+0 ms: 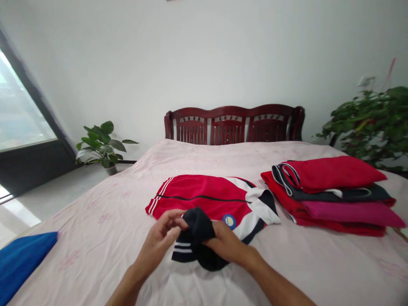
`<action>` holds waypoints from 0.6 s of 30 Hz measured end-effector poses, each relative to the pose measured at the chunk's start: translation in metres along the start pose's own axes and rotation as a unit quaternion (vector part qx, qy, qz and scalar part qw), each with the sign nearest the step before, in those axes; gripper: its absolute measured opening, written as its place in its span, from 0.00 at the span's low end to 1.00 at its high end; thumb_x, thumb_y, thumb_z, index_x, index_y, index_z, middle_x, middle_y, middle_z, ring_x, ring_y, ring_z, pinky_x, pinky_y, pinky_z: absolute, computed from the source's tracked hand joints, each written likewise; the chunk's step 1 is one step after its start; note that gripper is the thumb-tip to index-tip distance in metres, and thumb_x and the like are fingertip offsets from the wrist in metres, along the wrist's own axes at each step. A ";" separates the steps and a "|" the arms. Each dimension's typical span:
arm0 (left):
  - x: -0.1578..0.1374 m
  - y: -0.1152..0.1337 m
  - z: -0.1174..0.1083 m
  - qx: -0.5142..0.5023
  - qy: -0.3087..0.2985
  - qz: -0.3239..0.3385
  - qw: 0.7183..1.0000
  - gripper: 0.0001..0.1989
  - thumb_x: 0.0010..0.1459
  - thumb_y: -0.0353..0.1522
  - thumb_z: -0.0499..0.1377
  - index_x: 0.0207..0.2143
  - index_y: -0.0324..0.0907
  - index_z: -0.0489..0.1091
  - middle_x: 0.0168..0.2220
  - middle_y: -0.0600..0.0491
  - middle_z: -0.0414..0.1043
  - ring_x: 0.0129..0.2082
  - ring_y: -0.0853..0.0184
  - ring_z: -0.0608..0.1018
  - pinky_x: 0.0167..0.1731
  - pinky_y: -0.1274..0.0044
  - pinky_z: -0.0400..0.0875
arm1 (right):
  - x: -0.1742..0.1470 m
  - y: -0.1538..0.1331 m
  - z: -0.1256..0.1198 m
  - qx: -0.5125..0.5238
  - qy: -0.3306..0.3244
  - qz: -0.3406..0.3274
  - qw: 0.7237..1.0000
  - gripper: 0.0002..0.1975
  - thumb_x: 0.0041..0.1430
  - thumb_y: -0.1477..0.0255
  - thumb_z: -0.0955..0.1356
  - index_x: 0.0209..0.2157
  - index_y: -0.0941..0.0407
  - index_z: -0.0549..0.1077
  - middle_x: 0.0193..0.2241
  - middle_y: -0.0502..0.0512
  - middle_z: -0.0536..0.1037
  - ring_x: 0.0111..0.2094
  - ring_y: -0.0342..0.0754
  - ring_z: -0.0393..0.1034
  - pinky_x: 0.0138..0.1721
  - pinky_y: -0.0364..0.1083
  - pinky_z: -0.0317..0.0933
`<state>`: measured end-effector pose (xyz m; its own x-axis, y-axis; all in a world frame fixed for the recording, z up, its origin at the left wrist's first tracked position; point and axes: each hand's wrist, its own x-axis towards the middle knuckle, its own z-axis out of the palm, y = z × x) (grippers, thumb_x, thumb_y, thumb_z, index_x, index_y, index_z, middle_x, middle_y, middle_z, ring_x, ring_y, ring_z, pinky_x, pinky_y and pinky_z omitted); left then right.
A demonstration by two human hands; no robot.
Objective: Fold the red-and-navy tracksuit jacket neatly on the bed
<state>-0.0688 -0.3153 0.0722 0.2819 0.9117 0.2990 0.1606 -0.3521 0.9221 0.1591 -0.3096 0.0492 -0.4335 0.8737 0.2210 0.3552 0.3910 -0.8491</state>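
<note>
1 red jacket (191, 185); in front of it, 2 hands (159, 233) (228, 242), 1 dark cloth (199, 225); left, 1 blue cloth (25, 261); right, 1 clothes stack (334, 195); beyond, 1 headboard (228, 127), 2 leafy clumps (103, 146) (374, 123).

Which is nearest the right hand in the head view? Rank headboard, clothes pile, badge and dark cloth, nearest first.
1. Dark cloth: gripped by the right hand.
2. Badge: on the jacket, just beyond.
3. Clothes pile: right side of the bed.
4. Headboard: the bed's far end.

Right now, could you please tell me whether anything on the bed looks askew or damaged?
Nothing looks visibly damaged. The folded stack looks slightly askew, since its layers don't line up: the magenta piece juts out at the right. The dark fabric at the left hand and right hand is bunched, unlike the flatter red jacket.
</note>
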 end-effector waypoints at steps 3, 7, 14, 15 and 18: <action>0.022 -0.052 -0.046 0.072 0.131 -0.033 0.988 0.21 0.55 0.42 0.60 0.48 0.41 0.69 0.42 0.47 0.76 0.42 0.61 0.78 0.46 0.70 0.70 | 0.037 0.002 -0.077 0.169 0.066 0.100 0.978 0.12 0.52 0.63 0.69 0.33 0.57 0.74 0.24 0.50 0.76 0.23 0.45 0.68 0.27 0.44 0.65; 0.047 -0.125 -0.105 0.251 0.200 -0.124 0.939 0.28 0.46 0.45 0.60 0.47 0.39 0.71 0.48 0.43 0.76 0.47 0.53 0.77 0.46 0.65 0.71 | 0.063 0.033 -0.157 0.150 0.406 0.149 0.889 0.22 0.55 0.61 0.66 0.50 0.54 0.70 0.43 0.57 0.78 0.40 0.49 0.73 0.40 0.47 0.69; 0.073 -0.166 -0.128 0.235 0.167 -0.204 0.936 0.23 0.42 0.50 0.61 0.33 0.40 0.74 0.30 0.49 0.79 0.37 0.53 0.80 0.35 0.71 0.72 | 0.003 0.106 -0.108 -0.127 0.273 0.268 0.915 0.32 0.57 0.54 0.64 0.57 0.59 0.66 0.55 0.66 0.72 0.55 0.59 0.67 0.55 0.55 0.60; 0.076 -0.167 -0.125 0.231 0.162 -0.202 0.938 0.22 0.42 0.49 0.62 0.31 0.40 0.74 0.27 0.50 0.78 0.34 0.54 0.79 0.33 0.72 0.71 | -0.003 0.109 -0.096 -0.191 0.249 0.278 0.908 0.33 0.55 0.55 0.66 0.58 0.59 0.66 0.55 0.66 0.72 0.56 0.61 0.66 0.55 0.56 0.59; 0.082 -0.169 -0.119 0.225 0.169 -0.194 0.940 0.20 0.40 0.49 0.63 0.25 0.42 0.71 0.20 0.52 0.74 0.28 0.57 0.77 0.28 0.73 0.68 | -0.005 0.109 -0.073 -0.349 0.220 0.273 0.869 0.34 0.51 0.59 0.70 0.58 0.59 0.66 0.53 0.67 0.74 0.54 0.64 0.66 0.52 0.56 0.58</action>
<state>-0.1849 -0.1555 -0.0299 -0.1858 0.9783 0.0921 0.5943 0.0372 0.8034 0.2607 -0.2504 -0.0096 0.2605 0.9506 0.1690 0.8909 -0.1691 -0.4216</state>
